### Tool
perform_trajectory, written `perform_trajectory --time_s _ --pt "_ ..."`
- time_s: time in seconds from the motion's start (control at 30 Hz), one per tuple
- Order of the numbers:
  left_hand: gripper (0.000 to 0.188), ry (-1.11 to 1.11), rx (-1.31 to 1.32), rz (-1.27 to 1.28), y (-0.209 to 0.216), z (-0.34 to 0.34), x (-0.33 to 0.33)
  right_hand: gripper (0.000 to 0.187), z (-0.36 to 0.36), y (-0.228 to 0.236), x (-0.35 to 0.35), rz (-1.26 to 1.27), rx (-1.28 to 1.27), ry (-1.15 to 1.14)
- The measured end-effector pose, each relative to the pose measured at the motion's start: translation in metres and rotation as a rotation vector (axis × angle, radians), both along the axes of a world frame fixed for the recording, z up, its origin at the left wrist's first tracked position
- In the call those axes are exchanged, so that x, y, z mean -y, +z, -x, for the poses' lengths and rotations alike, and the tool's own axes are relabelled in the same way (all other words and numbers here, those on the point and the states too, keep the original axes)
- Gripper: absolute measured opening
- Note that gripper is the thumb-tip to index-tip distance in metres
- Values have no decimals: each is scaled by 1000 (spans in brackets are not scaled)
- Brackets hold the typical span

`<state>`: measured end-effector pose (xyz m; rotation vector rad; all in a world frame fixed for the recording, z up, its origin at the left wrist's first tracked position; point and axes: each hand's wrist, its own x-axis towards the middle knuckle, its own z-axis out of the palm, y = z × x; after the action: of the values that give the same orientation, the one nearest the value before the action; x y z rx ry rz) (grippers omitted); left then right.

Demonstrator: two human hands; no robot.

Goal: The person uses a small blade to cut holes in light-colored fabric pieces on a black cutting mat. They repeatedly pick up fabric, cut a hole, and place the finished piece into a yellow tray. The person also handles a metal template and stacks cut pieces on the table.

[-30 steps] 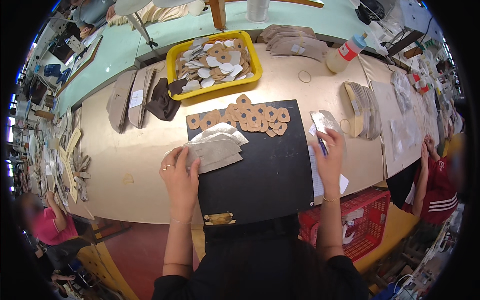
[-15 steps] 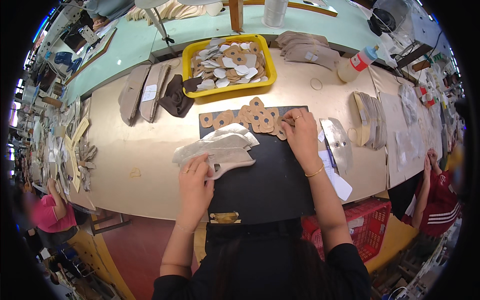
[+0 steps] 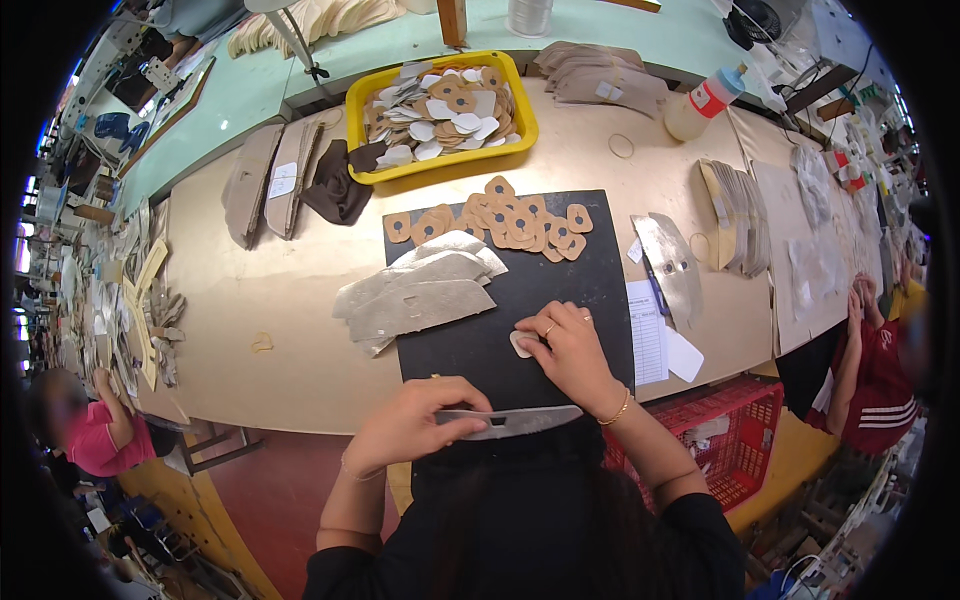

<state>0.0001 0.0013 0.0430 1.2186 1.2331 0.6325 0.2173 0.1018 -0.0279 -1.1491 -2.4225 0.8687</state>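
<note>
My left hand (image 3: 432,412) pinches a pale curved cut piece (image 3: 525,421) with a small rectangular slot, at the near edge of a black board (image 3: 455,362). Just above it, my right hand (image 3: 566,345) has its fingers closed on a small light patch (image 3: 521,343). Grey-beige curved pieces (image 3: 425,306) lie fanned at the board's left side. Along the board's far edge spreads a loose pile of brown patches (image 3: 515,220), each with a dark dot in its middle.
Behind the board stands a yellow basket (image 3: 525,135) full of white and brown patches. Stacked pieces (image 3: 735,215), a silvery curved piece (image 3: 670,262) and a glue bottle (image 3: 703,105) are to the right. A red crate (image 3: 745,435) sits below; co-workers are at both sides.
My left hand has drawn the slotted piece off the fanned stack toward me. My right hand has left the brown pile and come nearer with a small patch.
</note>
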Motion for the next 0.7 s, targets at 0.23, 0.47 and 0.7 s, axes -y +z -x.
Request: perform_trajectory --time_s 0.23,0.47,0.7 --pt "14 36 136 54 -31 -18 -7 29 -30 22 -6 472 -407 -121" --pt "21 180 148 281 -58 -35 -10 28 -52 39 2 756 -129 73" --pt "38 298 112 269 -66 -37 -19 22 -51 23 1 652 -129 -140"
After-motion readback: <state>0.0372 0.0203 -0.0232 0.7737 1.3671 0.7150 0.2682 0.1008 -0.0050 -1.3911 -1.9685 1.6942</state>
